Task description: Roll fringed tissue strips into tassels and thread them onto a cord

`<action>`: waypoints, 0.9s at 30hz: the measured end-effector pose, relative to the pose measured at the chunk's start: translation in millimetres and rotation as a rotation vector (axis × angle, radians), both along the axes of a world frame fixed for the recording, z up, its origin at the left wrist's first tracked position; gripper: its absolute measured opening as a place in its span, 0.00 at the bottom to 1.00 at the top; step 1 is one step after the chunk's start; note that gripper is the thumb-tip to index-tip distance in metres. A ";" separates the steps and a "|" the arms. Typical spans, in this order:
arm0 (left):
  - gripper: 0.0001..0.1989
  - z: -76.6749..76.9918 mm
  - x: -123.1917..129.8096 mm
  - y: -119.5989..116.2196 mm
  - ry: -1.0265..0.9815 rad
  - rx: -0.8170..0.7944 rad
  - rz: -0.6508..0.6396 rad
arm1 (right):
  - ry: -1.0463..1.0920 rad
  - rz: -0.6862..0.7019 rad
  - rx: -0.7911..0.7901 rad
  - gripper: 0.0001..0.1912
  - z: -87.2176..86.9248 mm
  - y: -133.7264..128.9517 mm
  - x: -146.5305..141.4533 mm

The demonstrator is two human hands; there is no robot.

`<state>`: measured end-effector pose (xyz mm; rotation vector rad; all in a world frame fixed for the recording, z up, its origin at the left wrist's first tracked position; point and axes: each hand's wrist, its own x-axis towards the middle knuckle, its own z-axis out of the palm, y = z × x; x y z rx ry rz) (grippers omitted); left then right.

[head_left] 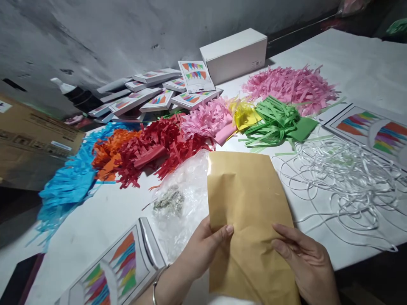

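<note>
A piece of brown kraft paper [251, 195], slightly creased, stands tilted in front of me at the table's near side. Its left side is gripped by my left hand [202, 248], thumb on the front and the other fingers hidden behind. At the right edge, my right hand [307, 258] is closed on the same paper, with thumb and forefinger tips on its face. Whether it is a flat sheet or an envelope I cannot tell. A clear plastic bag [190, 182] with a small greyish bundle [170, 201] lies just left of the paper.
Fringed tissue bundles in blue [70, 178], orange [111, 148], red [149, 148], pink [286, 87], yellow [244, 114] and green [276, 120] cross the white table. Tangled white cord [343, 182] lies right. Behind stand printed boxes [155, 99], a white box [235, 55] and, left, a carton [34, 140].
</note>
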<state>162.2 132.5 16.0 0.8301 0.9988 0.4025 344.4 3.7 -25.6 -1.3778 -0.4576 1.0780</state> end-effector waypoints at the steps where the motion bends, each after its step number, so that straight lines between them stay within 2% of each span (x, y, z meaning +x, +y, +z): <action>1: 0.24 0.4 -2.2 0.6 0.012 0.018 0.003 | 0.028 0.017 -0.011 0.16 0.3 0.8 0.1; 3: 0.24 2.2 -5.6 1.7 0.039 0.064 -0.012 | -0.044 0.066 -0.019 0.18 1.5 3.4 2.1; 5: 0.22 4.6 -7.0 2.5 0.062 0.111 -0.078 | -0.227 0.096 -0.015 0.17 3.4 6.1 5.3; 7: 0.22 5.8 -6.8 2.4 0.070 0.135 -0.156 | -0.392 0.061 -0.021 0.14 5.2 7.6 7.5; 9: 0.25 5.4 -6.1 0.4 0.090 0.221 -0.135 | -0.468 0.008 -0.028 0.12 6.7 7.7 7.8; 11: 0.31 4.8 -5.8 -3.1 0.157 0.519 0.018 | -0.497 -0.032 -0.025 0.11 7.9 7.1 6.8; 13: 0.37 6.7 -5.5 -6.7 0.284 0.979 0.103 | -0.541 -0.045 0.005 0.11 8.9 6.4 5.0; 14: 0.39 9.2 -4.7 -7.9 0.357 1.201 0.050 | -0.568 -0.043 0.032 0.10 9.2 5.8 3.9; 15: 0.40 12.5 -3.1 -8.5 0.419 1.387 -0.062 | -0.585 -0.037 0.068 0.10 9.2 5.1 2.6; 17: 0.39 20.4 2.6 -7.6 0.493 1.608 -0.368 | -0.565 -0.011 0.148 0.11 8.5 2.7 -0.3; 18: 0.37 24.2 6.5 -6.4 0.493 1.660 -0.489 | -0.529 0.003 0.183 0.12 7.8 1.2 -1.8; 20: 0.27 30.0 14.7 -3.4 0.440 1.696 -0.604 | -0.424 0.025 0.233 0.16 6.2 -1.9 -4.4; 23: 0.11 33.5 22.1 -1.1 0.348 1.660 -0.604 | -0.290 0.029 0.278 0.24 6.5 -4.4 -6.3; 27: 0.08 33.5 20.5 -1.3 0.291 1.592 -0.617 | -0.341 0.044 0.306 0.24 13.7 -2.3 -3.8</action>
